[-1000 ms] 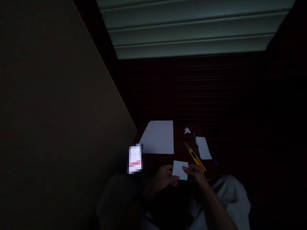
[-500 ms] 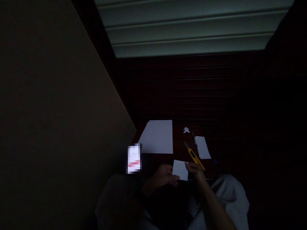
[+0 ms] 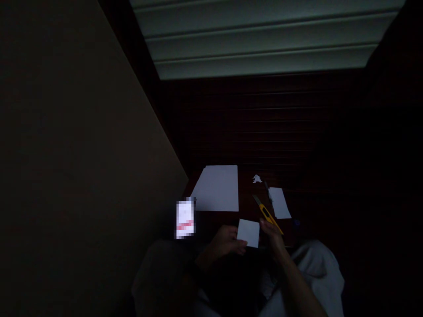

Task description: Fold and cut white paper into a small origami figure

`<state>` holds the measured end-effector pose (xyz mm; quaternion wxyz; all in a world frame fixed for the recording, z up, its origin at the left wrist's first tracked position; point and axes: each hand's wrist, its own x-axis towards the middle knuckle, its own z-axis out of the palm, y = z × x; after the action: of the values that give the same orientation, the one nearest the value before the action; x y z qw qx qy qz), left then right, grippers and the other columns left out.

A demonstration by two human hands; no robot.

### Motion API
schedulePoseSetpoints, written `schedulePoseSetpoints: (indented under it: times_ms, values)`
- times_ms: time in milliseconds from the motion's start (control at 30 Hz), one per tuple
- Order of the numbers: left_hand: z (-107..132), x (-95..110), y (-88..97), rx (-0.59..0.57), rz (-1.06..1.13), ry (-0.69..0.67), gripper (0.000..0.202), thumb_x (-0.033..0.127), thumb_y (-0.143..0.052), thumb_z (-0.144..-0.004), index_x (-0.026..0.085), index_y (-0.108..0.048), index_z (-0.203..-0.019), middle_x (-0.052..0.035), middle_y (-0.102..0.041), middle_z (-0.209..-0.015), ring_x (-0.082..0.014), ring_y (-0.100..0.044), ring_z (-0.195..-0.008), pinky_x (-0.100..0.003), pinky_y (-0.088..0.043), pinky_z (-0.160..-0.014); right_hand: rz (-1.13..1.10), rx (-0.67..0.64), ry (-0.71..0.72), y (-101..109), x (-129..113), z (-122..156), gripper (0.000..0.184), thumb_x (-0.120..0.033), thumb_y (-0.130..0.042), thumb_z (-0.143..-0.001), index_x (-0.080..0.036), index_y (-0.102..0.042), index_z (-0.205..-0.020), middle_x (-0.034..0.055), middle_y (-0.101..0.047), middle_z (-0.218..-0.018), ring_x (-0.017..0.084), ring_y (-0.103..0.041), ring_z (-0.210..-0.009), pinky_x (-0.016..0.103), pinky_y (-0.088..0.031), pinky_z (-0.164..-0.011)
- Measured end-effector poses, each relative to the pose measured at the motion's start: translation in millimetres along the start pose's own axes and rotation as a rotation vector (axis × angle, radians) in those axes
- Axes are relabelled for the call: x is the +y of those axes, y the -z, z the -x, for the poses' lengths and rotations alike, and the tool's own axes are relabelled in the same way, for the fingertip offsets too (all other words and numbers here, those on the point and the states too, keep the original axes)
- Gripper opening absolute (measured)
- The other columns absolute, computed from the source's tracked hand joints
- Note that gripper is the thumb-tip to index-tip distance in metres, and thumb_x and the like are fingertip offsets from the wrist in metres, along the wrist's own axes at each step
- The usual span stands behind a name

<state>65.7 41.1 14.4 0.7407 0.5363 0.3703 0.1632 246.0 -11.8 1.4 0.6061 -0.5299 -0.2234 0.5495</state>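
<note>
"What does the left grip have?"

"It's closed on a white paper square, thumb over the lower left corner, fingers behind the left edge."

"And the right grip?"

"Its thumb is at the square's upper right corner, just beside the edge. I can't tell whether it's pinching or only near."

"So where is the square?"

"Between the two, at the near side of the dark bench."

"What does the bench carry?"

"Beside the right grip, a yellow utility knife lies slanted, blade pointing away. Farther out come a dark pen, a narrow white slip touching or just beside it, and a small jagged paper piece. On the left side lies a large white sheet."

"Anything around those?"

"A phone glows near the sheet's lower left corner, its screen blurred. A small blue object shows dimly at the right."
</note>
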Motion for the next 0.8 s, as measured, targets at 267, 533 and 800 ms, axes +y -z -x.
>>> schedulePoseSetpoints:
  times_ms: [267,533,800]
  values:
    - [-1,-6,-2.5,0.013,-0.002,-0.018,0.045,0.036,-0.078,-0.06,0.008,-0.065,-0.092,-0.0105,-0.069,-0.073,-0.0215,-0.066,-0.061,-0.034,-0.052,-0.059,0.194,-0.274,0.012,3,-3,6,0.037,-0.05,-0.073,-0.062,-0.014,-0.07,-0.068,0.0041,-0.067,-0.064,0.018,-0.058,-0.059,0.028,-0.042,-0.057]
    - [1,-9,3.4,0.04,-0.087,-0.051,0.044,0.041,-0.074,-0.063,0.008,-0.066,-0.091,-0.0114,-0.07,-0.076,-0.0223,-0.066,-0.063,-0.033,-0.051,-0.059,0.194,-0.142,0.04,11,9,-3,0.036,-0.044,-0.074,-0.064,-0.016,-0.059,-0.048,-0.0015,-0.053,-0.047,0.011,-0.045,-0.046,0.024,-0.033,-0.048]
    - [5,-5,3.7,0.031,-0.078,-0.046,0.045,0.042,-0.074,-0.063,0.008,-0.066,-0.092,-0.0119,-0.07,-0.076,-0.023,-0.066,-0.064,-0.034,-0.051,-0.059,0.096,-0.151,-0.035,8,8,-2,0.037,-0.045,-0.07,-0.069,-0.015,-0.058,-0.05,-0.0016,-0.053,-0.047,0.01,-0.043,-0.044,0.024,-0.03,-0.046]
